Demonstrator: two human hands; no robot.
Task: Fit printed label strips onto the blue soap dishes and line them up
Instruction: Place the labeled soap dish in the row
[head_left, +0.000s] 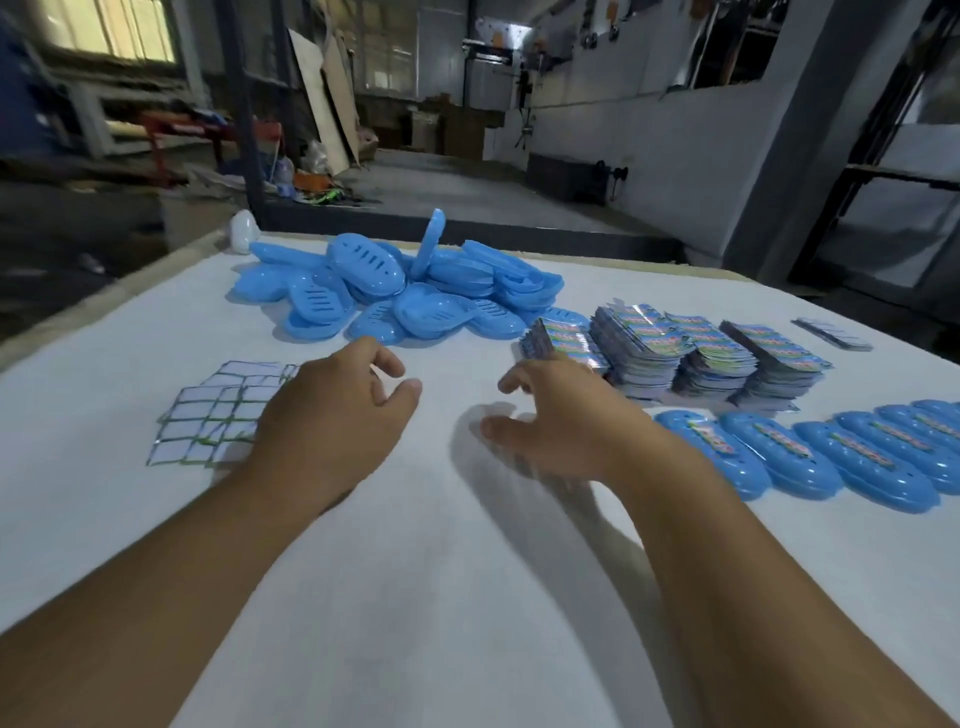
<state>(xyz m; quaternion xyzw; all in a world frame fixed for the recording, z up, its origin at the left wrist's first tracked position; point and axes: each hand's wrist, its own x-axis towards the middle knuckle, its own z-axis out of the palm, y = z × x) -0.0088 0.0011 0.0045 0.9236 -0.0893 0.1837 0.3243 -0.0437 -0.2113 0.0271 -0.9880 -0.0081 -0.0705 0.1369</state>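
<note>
Left grip (332, 410) and right grip (556, 415) wide, empty; labelled soap dishes (831, 457) cut off right

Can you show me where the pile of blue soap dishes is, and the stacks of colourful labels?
pile of blue soap dishes (387, 288), head view, on a slotted dish mid-pile.
stacks of colourful labels (675, 345), head view, on a middle stack's top.

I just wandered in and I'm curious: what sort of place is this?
Probably a small factory packing area: a heap of blue soap dishes, stacks of printed label strips and a row of labelled dishes on a white table.
</note>
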